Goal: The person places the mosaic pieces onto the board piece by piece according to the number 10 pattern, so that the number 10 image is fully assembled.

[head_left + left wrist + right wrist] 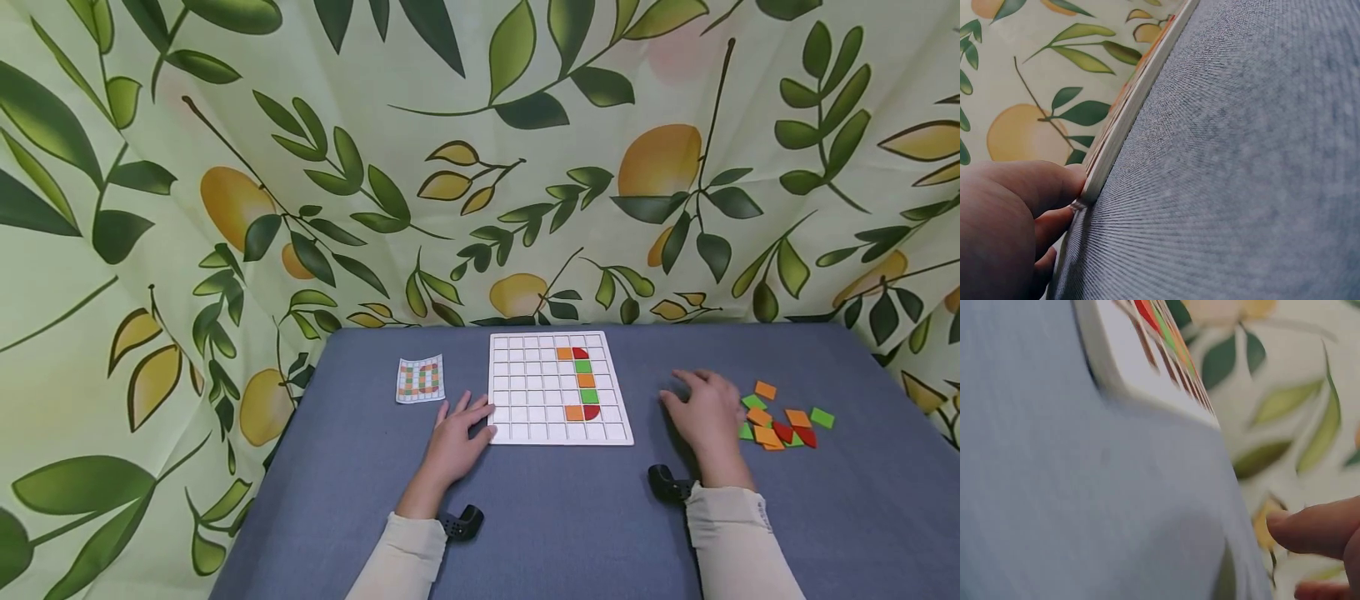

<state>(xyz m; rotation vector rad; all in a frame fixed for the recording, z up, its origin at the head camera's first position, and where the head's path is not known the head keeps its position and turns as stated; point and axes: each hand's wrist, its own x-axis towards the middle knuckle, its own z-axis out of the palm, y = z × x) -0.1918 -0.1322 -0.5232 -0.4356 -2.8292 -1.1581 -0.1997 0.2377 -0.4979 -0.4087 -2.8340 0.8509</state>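
A white grid board (525, 387) lies flat on the table. Orange, green and red tiles (586, 381) form a column toward its right side, with red rounded pieces at the top and bottom ends. My left hand (456, 442) rests at the board's left edge, fingers spread; in the left wrist view its thumb (1063, 184) touches the edge near a corner. To the right of the board is my right hand (708, 417), with nothing visible in its fingers. The right wrist view shows its thumb (1310, 528) apart from the finger below.
Right beside the right hand, loose orange, green and red tiles (797, 418) lie scattered, some overlapping. A small card (420, 396) with a coloured grid pattern lies left of the board. Behind the blue-grey table (555, 517) hangs a leaf-and-fruit patterned cloth (360, 250).
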